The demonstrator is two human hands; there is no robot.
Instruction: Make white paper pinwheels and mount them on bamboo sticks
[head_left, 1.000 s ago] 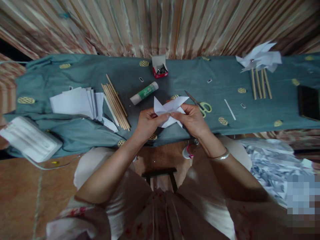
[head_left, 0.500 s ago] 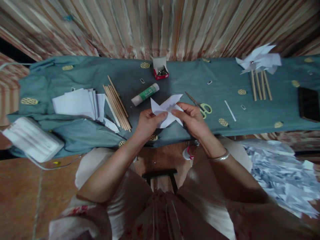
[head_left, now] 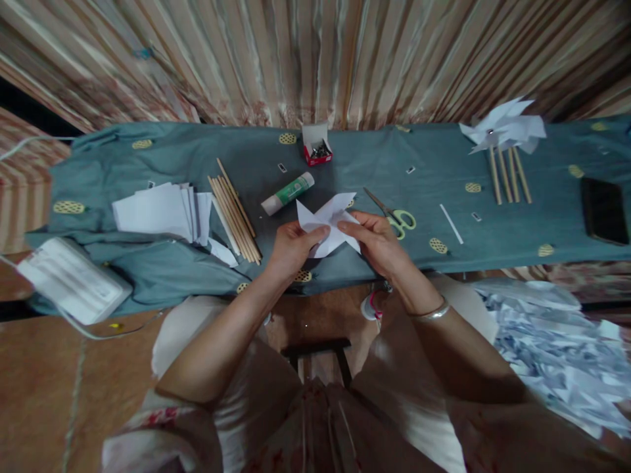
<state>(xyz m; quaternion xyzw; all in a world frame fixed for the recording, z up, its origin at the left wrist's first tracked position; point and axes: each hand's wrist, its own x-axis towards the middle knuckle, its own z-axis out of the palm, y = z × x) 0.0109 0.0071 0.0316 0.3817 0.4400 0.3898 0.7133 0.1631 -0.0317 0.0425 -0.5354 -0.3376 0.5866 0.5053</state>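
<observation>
Between my hands is a white paper pinwheel [head_left: 329, 213] with pointed blades, held over the near part of the table. My left hand [head_left: 292, 246] grips its left side, thumb pressed near the centre. On the right side my right hand [head_left: 377, 242] pinches it the same way, with its thumb close to the middle. The fingertips behind the paper are hidden. Just beyond the pinwheel lies a green and white glue stick [head_left: 288, 193]. Scissors with light green handles [head_left: 401, 222] rest close to my right hand, their blades pointing away to the left.
Wooden sticks [head_left: 235, 223] and stacked white paper [head_left: 158, 213] lie left. A small red box [head_left: 318, 152] of metal pins stands open at the back. Finished pinwheels [head_left: 510, 128] on sticks, a paper strip [head_left: 451, 223] and a black phone [head_left: 604, 209] are right. Paper pieces [head_left: 557, 341] are heaped lower right.
The whole scene sits slightly lower in the view, as the camera has tilted a little. Both hands keep their hold on the pinwheel, with hardly any shift in the fingers.
</observation>
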